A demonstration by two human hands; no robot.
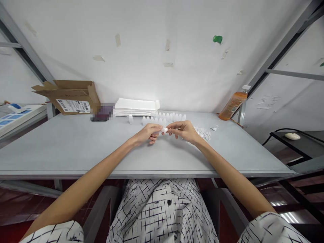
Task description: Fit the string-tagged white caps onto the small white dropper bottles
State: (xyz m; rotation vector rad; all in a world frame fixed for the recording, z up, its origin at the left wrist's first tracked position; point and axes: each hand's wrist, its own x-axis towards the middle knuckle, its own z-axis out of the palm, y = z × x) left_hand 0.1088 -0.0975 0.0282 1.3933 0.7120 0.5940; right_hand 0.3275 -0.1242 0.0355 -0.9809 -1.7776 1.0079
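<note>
Both the left hand (149,132) and the right hand (184,131) are positioned over the middle of the counter (101,148), facing each other. The fingers of each are pinched narrow on one small white part (165,130), located between the two sets of fingertips. The left fingers cover its far end; whether it is one piece or two fitted together cannot be told.

Adjacent items: small translucent bottles (154,120) stand upright in close rows just beyond the hands. A single bottle (131,119) stands apart to the left, in front of a white stack (135,107). A pile of small white pieces (205,134) lies just beside the right wrist, with one loose piece (214,129) to its right.

Possible faults and causes:

1. Dropped part. The hold is by fingertips on a very small surface; uneven pressure from the two sides could make it slip out.

2. Skewed part. Pushing or turning off its axis could tilt it between the fingers.

3. Toppled bottles. A forward swing of the knuckles could strike the nearest bottle, and the close spacing could pass the knock along the row.

4. Scattered pieces. A sideways sweep of the right wrist could spread the pile.
</note>
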